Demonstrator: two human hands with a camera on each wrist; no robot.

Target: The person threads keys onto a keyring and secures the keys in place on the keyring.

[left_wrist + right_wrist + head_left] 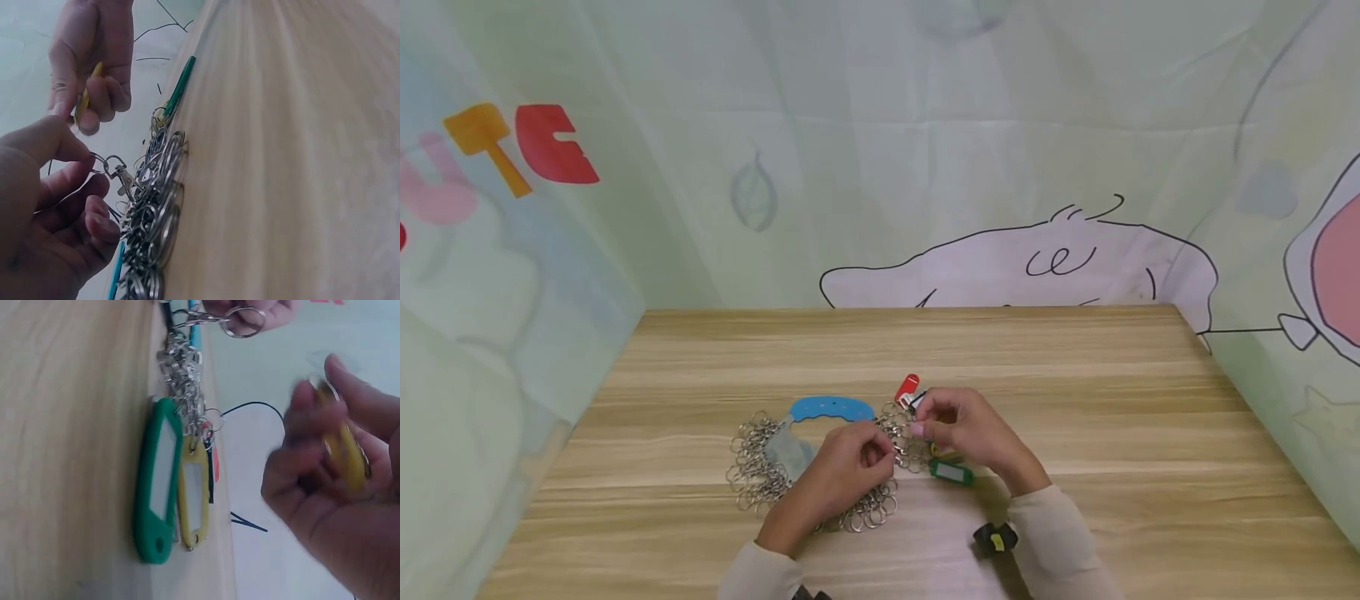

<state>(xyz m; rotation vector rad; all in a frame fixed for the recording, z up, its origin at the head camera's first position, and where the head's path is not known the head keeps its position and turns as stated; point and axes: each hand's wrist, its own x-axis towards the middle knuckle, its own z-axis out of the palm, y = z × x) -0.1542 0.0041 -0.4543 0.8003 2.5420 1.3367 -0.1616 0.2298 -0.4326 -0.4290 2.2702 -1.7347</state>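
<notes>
In the head view my left hand (850,462) is over the right side of a loop of metal key rings (751,467). Its thumb and finger pinch one split ring, linked to a swivel clasp (127,182) in the left wrist view. My right hand (966,425), just right of it, holds a yellow key tag (347,456) in curled fingers, off the table. The tag is blurred in the right wrist view. Below that hand lie a green key tag (147,531) and another yellow key tag (194,494), beside the rings. A red key tag (910,385) lies behind.
A blue curved handle (832,407) lies at the back of the ring loop, with a translucent grey-blue piece (786,454) inside the loop. Everything rests on a wood-grain table (700,358). A printed cloth (865,167) hangs behind it.
</notes>
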